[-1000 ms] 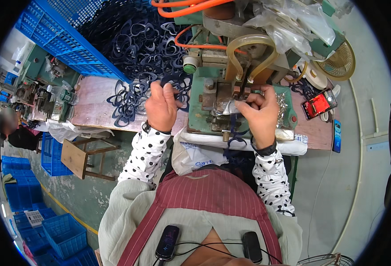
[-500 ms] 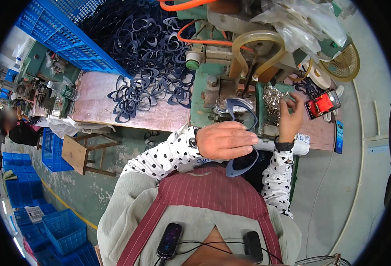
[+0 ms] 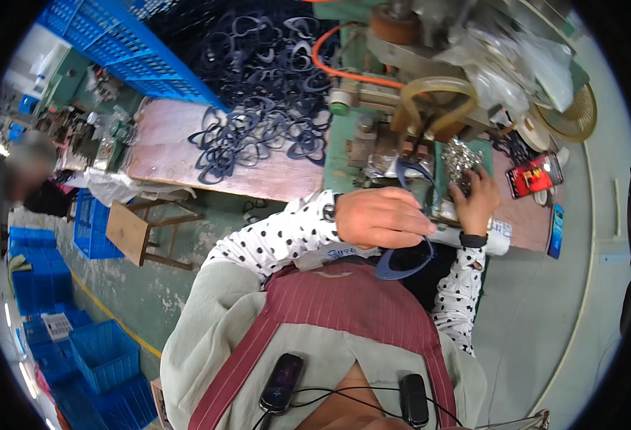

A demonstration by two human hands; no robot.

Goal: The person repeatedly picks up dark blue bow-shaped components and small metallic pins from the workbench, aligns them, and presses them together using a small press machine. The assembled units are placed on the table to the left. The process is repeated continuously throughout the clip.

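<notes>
The almost-closed left hand [image 3: 386, 218] held a blue loop [image 3: 387, 273] before the machine [image 3: 375, 97]; at its right, the half-curled right hand [image 3: 477, 202] touched silvery pieces [image 3: 460, 158], hold unclear.

And here's the bench [image 3: 165, 154], wood by its look, pale pink, dull and scuffed. On it at left, the loops [image 3: 222, 137]: dark blue, thin, smooth-faced, a mild sheen on some. The near loop [image 3: 404, 268] looks smooth too; plastic or leather, hard to call. Over right, the metal bits [image 3: 461, 159], glittering bright! Farther back, a crinkled bag [image 3: 516, 61] of clear, glossy plastic, and a smooth, translucent tube [image 3: 441, 85]. The machine [image 3: 342, 168] wears green paint over metal. Far left, a crate [image 3: 143, 63] in smooth blue plastic. Nearest, the apron [image 3: 344, 301], soft matt cloth; sleeves [image 3: 272, 236], puckered cloth. The stool [image 3: 127, 231]: plain wood. The floor [image 3: 179, 297]: rough, patchy paint.
</notes>
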